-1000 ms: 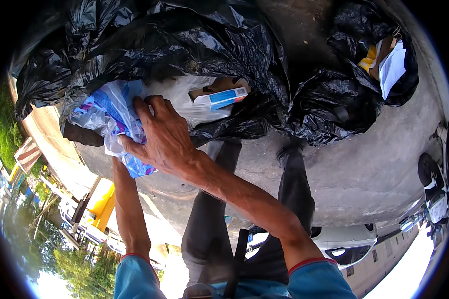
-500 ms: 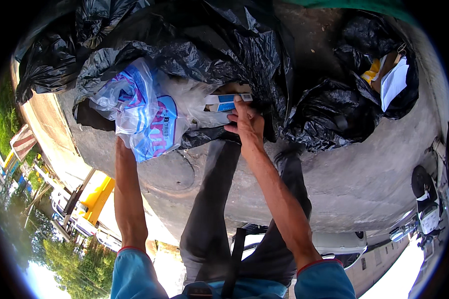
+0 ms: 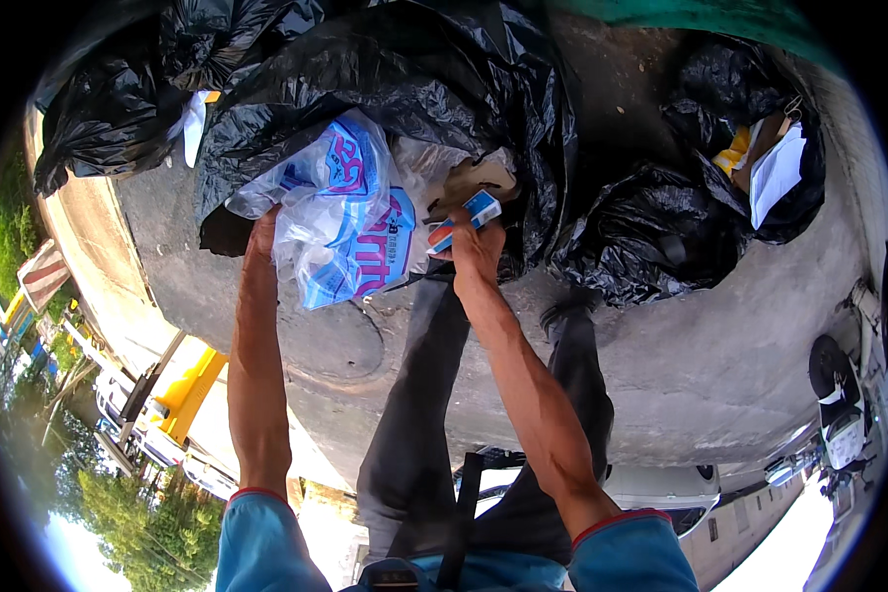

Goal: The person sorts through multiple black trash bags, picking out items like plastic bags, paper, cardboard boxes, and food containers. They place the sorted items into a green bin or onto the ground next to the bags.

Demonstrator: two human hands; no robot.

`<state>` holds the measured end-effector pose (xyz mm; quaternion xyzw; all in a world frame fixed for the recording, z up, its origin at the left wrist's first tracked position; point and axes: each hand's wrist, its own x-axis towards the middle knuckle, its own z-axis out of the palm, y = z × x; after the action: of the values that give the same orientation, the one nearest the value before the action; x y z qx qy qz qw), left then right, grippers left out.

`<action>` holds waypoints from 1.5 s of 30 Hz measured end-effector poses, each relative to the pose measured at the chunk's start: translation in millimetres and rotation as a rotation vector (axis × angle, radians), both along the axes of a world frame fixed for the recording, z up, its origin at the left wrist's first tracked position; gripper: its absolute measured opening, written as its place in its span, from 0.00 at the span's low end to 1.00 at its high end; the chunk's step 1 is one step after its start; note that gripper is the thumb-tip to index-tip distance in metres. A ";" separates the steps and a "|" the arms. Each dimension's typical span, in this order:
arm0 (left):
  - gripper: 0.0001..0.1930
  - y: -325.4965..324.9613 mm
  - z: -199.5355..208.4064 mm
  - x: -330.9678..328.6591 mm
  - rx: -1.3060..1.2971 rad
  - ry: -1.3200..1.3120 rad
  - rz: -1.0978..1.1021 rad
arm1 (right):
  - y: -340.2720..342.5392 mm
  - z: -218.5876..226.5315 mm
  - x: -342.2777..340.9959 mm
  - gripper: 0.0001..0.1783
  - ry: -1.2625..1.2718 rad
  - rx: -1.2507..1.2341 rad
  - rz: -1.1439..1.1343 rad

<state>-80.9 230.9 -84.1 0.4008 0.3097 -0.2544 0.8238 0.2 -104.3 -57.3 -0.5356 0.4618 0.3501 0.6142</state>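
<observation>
At centre, the right hand (image 3: pixel 478 248) closes around a blue-and-white printed carton (image 3: pixel 481 209). A pink-lettered plastic bag (image 3: pixel 343 222) obscures the left hand's (image 3: pixel 264 233) grip.

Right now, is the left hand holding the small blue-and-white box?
No, the right hand grips the small blue-and-white box, while the left hand is partly hidden by the blue-printed plastic bag.

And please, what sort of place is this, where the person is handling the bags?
Probably an outdoor paved area near a street or parking place: there is bare grey pavement underfoot, a white car and, on the left, green trees.
</observation>
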 end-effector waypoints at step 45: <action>0.28 -119.9 129.3 -61.9 0.339 0.150 0.352 | 33.0 176.9 -30.0 0.32 -1.067 -0.152 0.806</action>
<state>-142.8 110.9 45.2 0.4533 0.4734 -0.0806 0.7510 -29.8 -71.2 119.6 -0.8076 -0.1178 0.2059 0.5400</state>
